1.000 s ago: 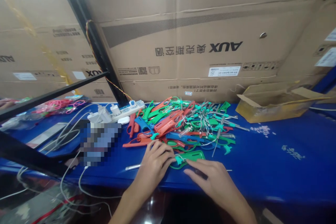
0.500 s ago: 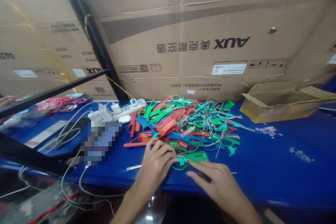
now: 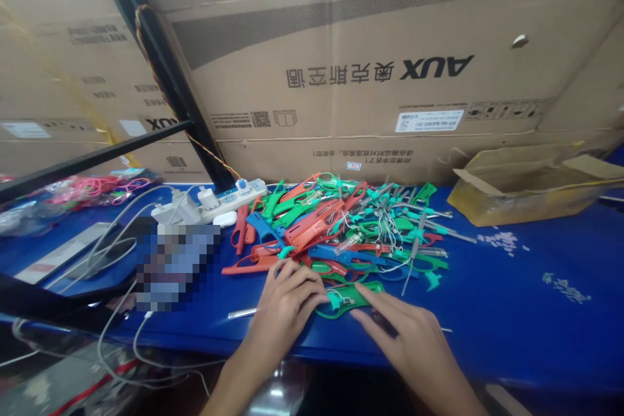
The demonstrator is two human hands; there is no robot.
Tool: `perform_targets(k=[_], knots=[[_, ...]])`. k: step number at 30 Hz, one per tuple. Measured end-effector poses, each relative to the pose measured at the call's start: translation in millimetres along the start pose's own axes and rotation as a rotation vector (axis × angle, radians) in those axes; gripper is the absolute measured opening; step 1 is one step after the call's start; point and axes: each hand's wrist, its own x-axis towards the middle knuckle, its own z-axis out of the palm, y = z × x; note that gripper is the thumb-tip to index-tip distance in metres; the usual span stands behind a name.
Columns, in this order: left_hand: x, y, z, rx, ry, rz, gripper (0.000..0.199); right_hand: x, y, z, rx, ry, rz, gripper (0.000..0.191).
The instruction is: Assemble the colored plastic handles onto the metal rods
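Note:
My left hand (image 3: pixel 292 296) is closed on a green lighter shell (image 3: pixel 361 294), pressing it against the blue tabletop. A metal tube (image 3: pixel 242 313) sticks out to the left from under that hand. In the shell sit a teal trigger piece (image 3: pixel 334 300) and thin white wires. My right hand (image 3: pixel 409 331) is at the shell's right end, index finger touching its upper edge and thumb near its lower edge. A dark-handled tool (image 3: pixel 384 323) is tucked in its palm, with a thin rod showing beyond the hand; the tool's kind is unclear.
Just behind my hands lies a heap of red, green and blue lighter shells (image 3: pixel 312 227) with wired teal parts (image 3: pixel 390 221). A power strip (image 3: pixel 238 198) and a blurred-out phone (image 3: pixel 178 266) are left. An open carton (image 3: pixel 526 192) stands right, and a black frame post (image 3: pixel 166 78) rises left.
My right hand's fingers have opened a little, and its index finger has moved from the wires to the shell's upper edge. My left hand keeps its hold. The view has shifted slightly.

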Motion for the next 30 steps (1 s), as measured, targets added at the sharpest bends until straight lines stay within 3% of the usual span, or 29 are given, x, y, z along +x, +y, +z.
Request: perform_targets(k=[11,17,22,30], knots=[[-0.1,1.7,-1.8,-0.021,-0.014,-0.056,0.022,4.0,1.6,-2.9,-0.001,-0.072,-0.083,0.033],[-1.8,5.3,-0.1,0.086,0.018,-0.009,0.027,4.5,1.8,-2.2,0.005,-0.069,-0.106,0.035],[-1.1,6.7,-1.4,0.05,0.018,0.004,0.026,4.1,1.1,-3.8,0.004,-0.08,-0.104,0.035],[-1.0,6.1,-2.4,0.055,0.002,-0.017,0.021,4.9,0.1,-1.7,-0.011,-0.01,-0.1,0.033]])
